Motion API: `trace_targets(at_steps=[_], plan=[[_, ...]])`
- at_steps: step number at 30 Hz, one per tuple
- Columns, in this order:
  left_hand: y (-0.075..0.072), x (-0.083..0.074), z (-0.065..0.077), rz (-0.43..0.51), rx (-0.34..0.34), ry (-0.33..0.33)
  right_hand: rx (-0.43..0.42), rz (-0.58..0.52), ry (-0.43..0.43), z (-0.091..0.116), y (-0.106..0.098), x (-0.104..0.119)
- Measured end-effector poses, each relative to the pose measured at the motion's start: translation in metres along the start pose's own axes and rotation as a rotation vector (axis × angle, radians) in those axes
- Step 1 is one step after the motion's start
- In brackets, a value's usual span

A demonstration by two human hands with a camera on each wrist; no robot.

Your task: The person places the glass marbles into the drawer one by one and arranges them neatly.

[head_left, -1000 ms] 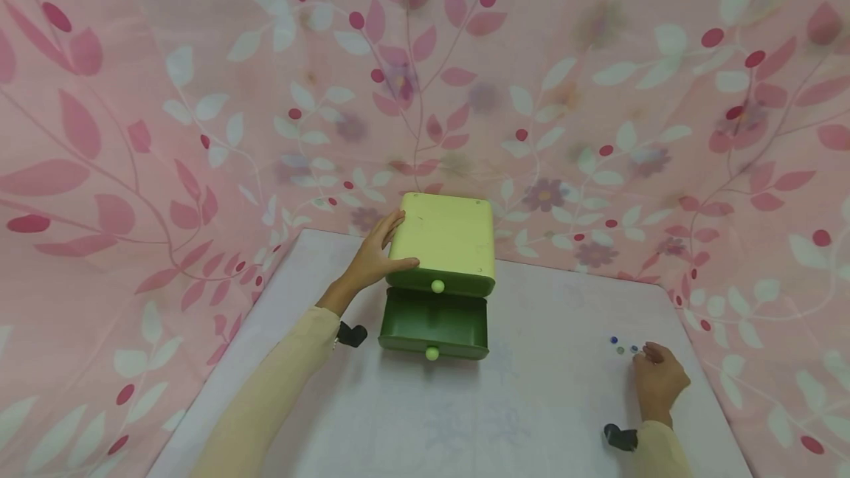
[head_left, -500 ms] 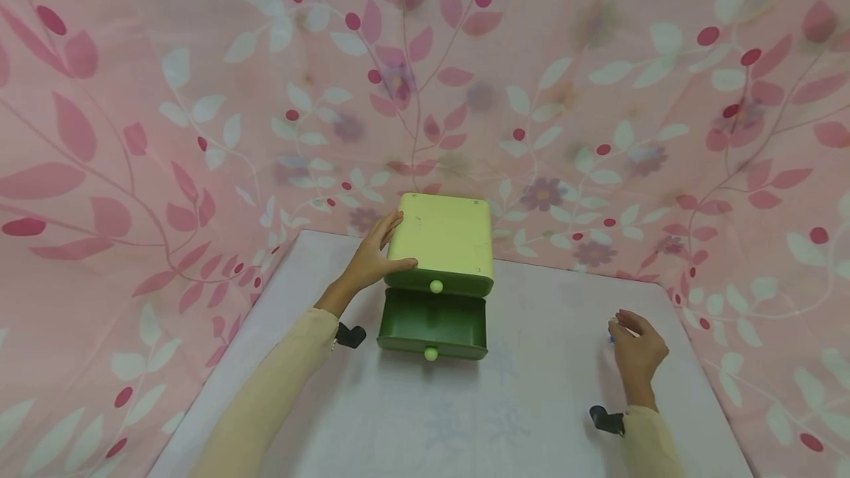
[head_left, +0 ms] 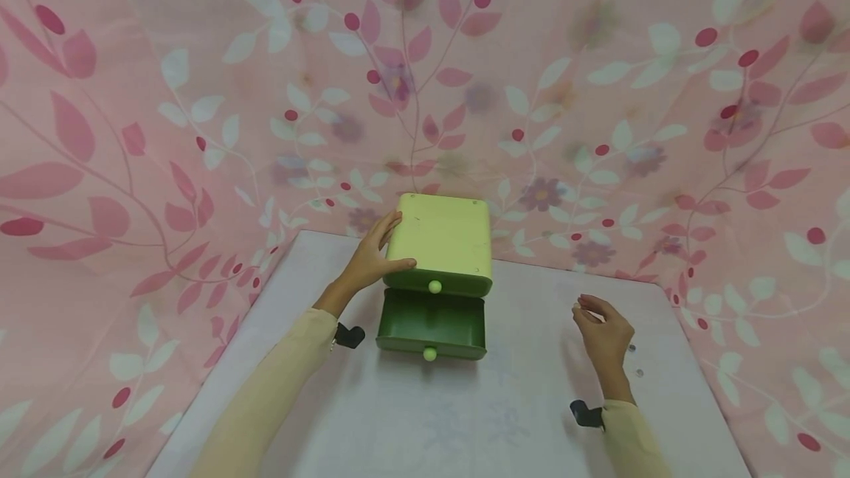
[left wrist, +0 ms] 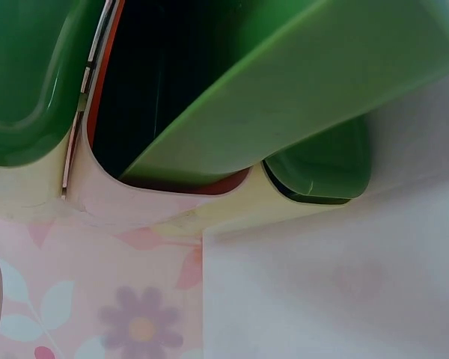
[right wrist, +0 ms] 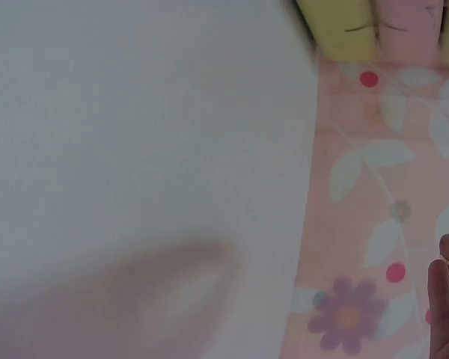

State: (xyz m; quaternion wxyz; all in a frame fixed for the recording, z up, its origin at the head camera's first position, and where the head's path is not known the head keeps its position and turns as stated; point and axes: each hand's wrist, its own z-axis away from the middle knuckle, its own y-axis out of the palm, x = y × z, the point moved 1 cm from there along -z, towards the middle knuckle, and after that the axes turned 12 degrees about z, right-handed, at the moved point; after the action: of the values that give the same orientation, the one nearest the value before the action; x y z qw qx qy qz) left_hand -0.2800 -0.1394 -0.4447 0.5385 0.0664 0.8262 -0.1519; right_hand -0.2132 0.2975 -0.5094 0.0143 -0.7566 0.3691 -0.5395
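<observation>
- Chest (head_left: 441, 234), centre: looks light, stiff; best steadied by its sides.
- Drawer (head_left: 458, 350), six o'clock: open; its knob (head_left: 430, 354) should pull easily; back hidden.
- Left hand (head_left: 372, 260), nine o'clock: spread wide against the chest.
- Right hand (head_left: 603, 327), near four: narrow pinch on a pale bit (head_left: 576, 306), kind unclear.
- Beads (head_left: 631, 348), beyond its wrist, four o'clock: probably hard, slippery.

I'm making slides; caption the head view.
Left hand touches a yellow-green drawer unit, one drawer open; right hand pinches something tiny.
</observation>
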Motion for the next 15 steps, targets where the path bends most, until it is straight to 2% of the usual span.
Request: trace_targets(at_steps=[5,15], plan=[[-0.001,0.000,0.000,0.006,-0.002,-0.003,0.044,0.011,-0.055,0.005,0.008,0.026],[0.000,-0.001,0.000,-0.005,-0.007,0.005,0.163,-0.102,-0.102,0.013,0.029,0.049]])
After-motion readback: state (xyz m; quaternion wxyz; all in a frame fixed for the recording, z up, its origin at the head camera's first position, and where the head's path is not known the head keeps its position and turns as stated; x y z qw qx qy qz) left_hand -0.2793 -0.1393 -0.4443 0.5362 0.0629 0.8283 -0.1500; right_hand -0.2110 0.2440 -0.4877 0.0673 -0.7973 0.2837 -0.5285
